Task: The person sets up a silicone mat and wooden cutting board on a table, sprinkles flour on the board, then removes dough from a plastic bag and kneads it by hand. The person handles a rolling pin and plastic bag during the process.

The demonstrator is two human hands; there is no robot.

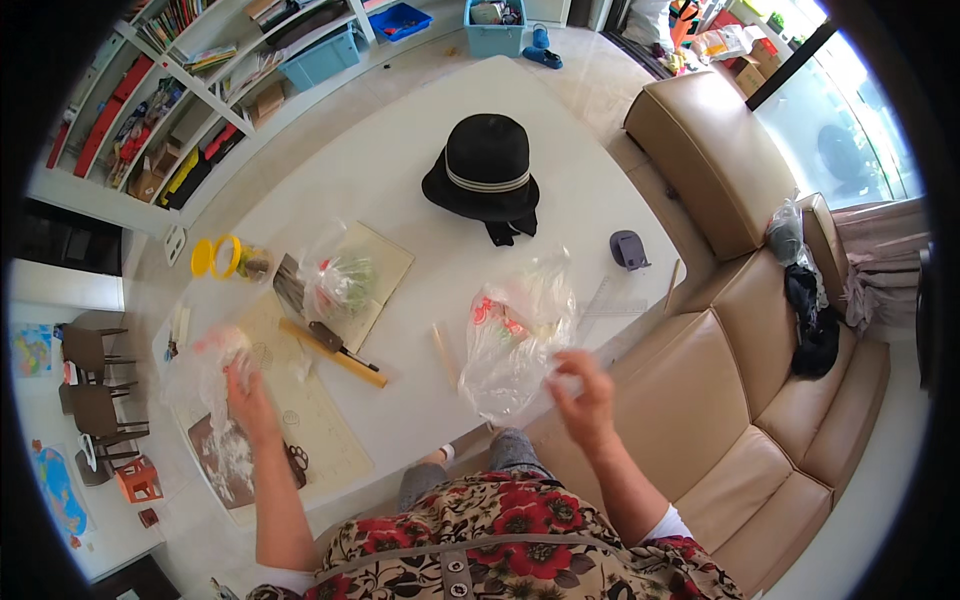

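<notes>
My left hand [251, 397] is closed on a thin clear plastic bag [202, 367] at the table's left side, over a paper sheet [330, 442] and a brown board [217, 465] with white powder. Beside the right edge of another clear plastic bag [517, 337] with red print is my right hand [581, 394], fingers curled; whether it pinches the film cannot be told. A full bag [341, 281] of something green rests on an open notebook [390, 262]. Nearby lie a yellow stick [337, 354] and a dark-handled tool [330, 337].
A black hat [487, 157] stands on the white table [360, 165], with a dark grey holder [628, 250], a clear ruler [619, 306] and a yellow-lidded jar [251, 262]. A tan leather sofa [667, 375] borders the right side; shelves [195, 90] line the back left.
</notes>
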